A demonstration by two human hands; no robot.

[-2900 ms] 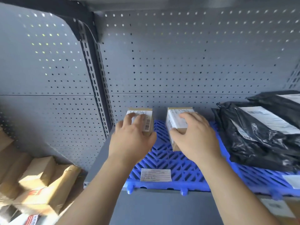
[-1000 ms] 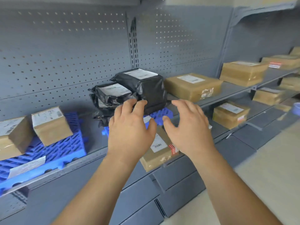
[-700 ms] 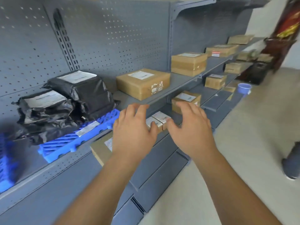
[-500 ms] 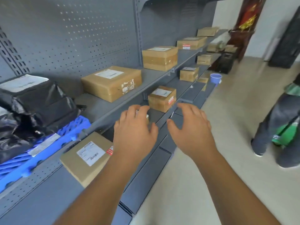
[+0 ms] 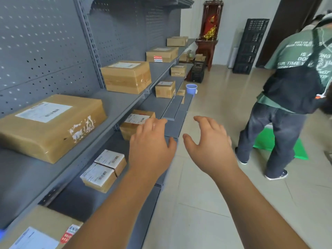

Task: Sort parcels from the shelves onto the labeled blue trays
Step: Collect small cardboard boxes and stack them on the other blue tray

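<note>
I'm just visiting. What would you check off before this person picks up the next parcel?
1. Left hand empty, fingers relaxed: ok.
2. Right hand empty: ok.
3. Two small boxes on lower shelf, labels up: ok.
4. Label text readable: cannot tell, too small.
5. Blue tray in sight: not ok, none clearly visible.
6. Aisle free: not ok, another person stands close by.

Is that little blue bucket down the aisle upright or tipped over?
Upright: the blue bucket sits base down, its round open rim facing up.
</note>
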